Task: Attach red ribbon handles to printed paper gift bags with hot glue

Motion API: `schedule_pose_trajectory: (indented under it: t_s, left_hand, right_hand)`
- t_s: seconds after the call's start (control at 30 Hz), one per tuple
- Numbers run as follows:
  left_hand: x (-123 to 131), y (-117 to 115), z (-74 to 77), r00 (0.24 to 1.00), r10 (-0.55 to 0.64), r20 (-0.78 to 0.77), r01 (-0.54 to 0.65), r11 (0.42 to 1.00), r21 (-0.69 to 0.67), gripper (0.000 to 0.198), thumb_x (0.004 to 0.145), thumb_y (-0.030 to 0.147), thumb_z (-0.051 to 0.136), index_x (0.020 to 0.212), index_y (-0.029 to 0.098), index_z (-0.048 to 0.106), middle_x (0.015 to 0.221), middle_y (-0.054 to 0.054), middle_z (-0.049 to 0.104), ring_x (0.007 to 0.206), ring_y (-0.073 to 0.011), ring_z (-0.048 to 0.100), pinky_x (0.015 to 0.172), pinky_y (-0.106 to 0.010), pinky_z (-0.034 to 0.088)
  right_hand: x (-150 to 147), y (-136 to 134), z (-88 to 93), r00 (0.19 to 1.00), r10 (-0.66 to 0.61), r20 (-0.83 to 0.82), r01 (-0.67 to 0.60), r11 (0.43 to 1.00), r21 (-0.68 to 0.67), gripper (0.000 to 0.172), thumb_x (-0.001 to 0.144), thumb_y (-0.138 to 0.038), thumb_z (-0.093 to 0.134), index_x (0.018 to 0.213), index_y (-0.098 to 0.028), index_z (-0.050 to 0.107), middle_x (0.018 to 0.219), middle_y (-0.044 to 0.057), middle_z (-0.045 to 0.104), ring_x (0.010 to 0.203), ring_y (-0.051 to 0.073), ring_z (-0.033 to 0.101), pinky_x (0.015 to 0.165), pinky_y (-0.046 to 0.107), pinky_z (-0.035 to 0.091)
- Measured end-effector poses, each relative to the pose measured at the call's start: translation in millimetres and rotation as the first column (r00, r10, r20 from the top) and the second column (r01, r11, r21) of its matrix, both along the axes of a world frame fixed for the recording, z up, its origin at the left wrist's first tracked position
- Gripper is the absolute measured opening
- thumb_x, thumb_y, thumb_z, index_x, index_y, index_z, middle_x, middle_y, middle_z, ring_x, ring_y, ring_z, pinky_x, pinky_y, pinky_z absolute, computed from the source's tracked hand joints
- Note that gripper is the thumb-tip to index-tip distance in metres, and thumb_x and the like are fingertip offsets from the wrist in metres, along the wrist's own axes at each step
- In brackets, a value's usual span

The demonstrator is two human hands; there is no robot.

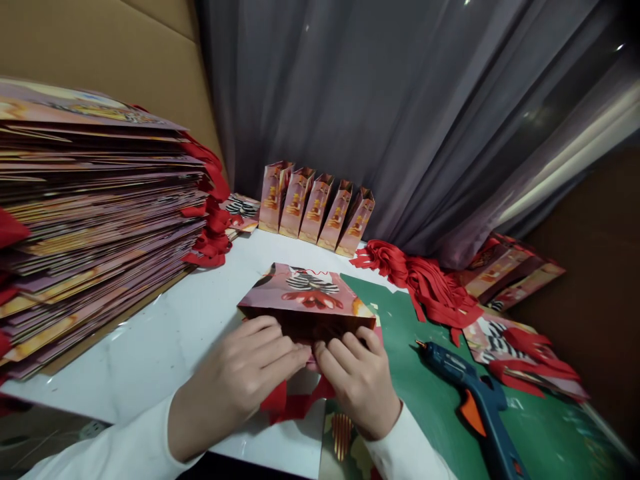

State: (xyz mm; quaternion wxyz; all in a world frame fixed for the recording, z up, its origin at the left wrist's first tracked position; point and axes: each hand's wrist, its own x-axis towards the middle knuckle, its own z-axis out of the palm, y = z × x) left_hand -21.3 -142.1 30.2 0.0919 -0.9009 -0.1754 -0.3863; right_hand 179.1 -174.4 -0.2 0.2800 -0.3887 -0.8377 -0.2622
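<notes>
L forearm (pixel 115 443), white-sleeved, slants up from lower L; L wrist (pixel 187 420) bare, approx. straight. L grip (pixel 245 367) back-up, fingers bent & angled in to R, closed in a pinch. R forearm (pixel 407 450), also white-sleeved, slants up-L from bottom edge, less of it visible. R grip (pixel 357 383) back-up too, fingers curled tighter, likewise pinching. Innermost digits of both nearly meet approx. mid-view; some fingertips hidden.
</notes>
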Motion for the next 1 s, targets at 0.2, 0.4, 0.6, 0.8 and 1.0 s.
schedule_pose_trajectory:
  t_s: [0.2, 0.4, 0.6, 0.8, 1.0]
  left_hand:
    - [5, -4, -9.2, 0.937, 0.251, -0.243, -0.225, 0.965, 0.131, 0.028, 0.088, 0.000, 0.040, 0.087, 0.015, 0.063, 0.075, -0.003, 0.063, 0.066, -0.0187, 0.055, 0.060, -0.033, 0.038]
    - [9, -6, -21.3, 0.872, 0.351, -0.341, -0.314, 0.936, 0.162, 0.018, 0.079, 0.002, 0.053, 0.082, 0.017, 0.063, 0.082, -0.004, 0.065, 0.072, -0.0203, 0.056, 0.059, -0.033, 0.037]
    - [10, -3, -24.9, 0.859, 0.377, -0.347, -0.355, 0.926, 0.127, 0.021, 0.072, 0.001, 0.061, 0.083, 0.018, 0.065, 0.080, -0.002, 0.065, 0.073, -0.0211, 0.056, 0.061, -0.034, 0.037]
    - [11, -4, -25.4, 0.863, 0.368, -0.345, -0.354, 0.929, 0.104, 0.021, 0.073, 0.002, 0.064, 0.089, 0.017, 0.065, 0.080, -0.001, 0.064, 0.072, -0.0215, 0.056, 0.061, -0.034, 0.038]
    - [1, -4, -24.7, 0.923, 0.257, -0.286, -0.206, 0.958, 0.199, 0.025, 0.086, 0.002, 0.049, 0.101, 0.015, 0.064, 0.083, -0.003, 0.066, 0.073, -0.0183, 0.058, 0.065, -0.033, 0.041]
  right_hand:
    - [-3, 0, -1.0, 0.996, -0.076, 0.038, 0.076, 0.997, -0.007, 0.023, 0.099, -0.019, 0.042, 0.096, -0.015, 0.064, 0.072, 0.002, 0.060, 0.071, 0.017, 0.046, 0.078, 0.036, 0.033]
    - [-11, -4, -1.4, 0.992, -0.112, 0.061, 0.114, 0.993, -0.039, 0.030, 0.101, -0.019, 0.035, 0.098, -0.013, 0.064, 0.080, 0.005, 0.062, 0.075, 0.019, 0.048, 0.082, 0.037, 0.033]
    - [-11, -3, -0.3, 0.981, -0.158, 0.108, 0.168, 0.982, -0.087, 0.027, 0.097, -0.012, 0.038, 0.090, -0.016, 0.064, 0.078, 0.005, 0.058, 0.074, 0.020, 0.048, 0.083, 0.037, 0.033]
    - [7, 0, 2.4, 0.985, -0.151, 0.087, 0.161, 0.980, -0.116, 0.026, 0.096, -0.012, 0.041, 0.092, -0.016, 0.066, 0.078, 0.005, 0.058, 0.074, 0.020, 0.047, 0.079, 0.035, 0.034]
    - [28, -4, -1.3, 0.995, -0.090, 0.038, 0.093, 0.993, -0.077, 0.027, 0.097, -0.015, 0.043, 0.084, -0.016, 0.066, 0.074, 0.004, 0.057, 0.070, 0.017, 0.044, 0.072, 0.032, 0.033]
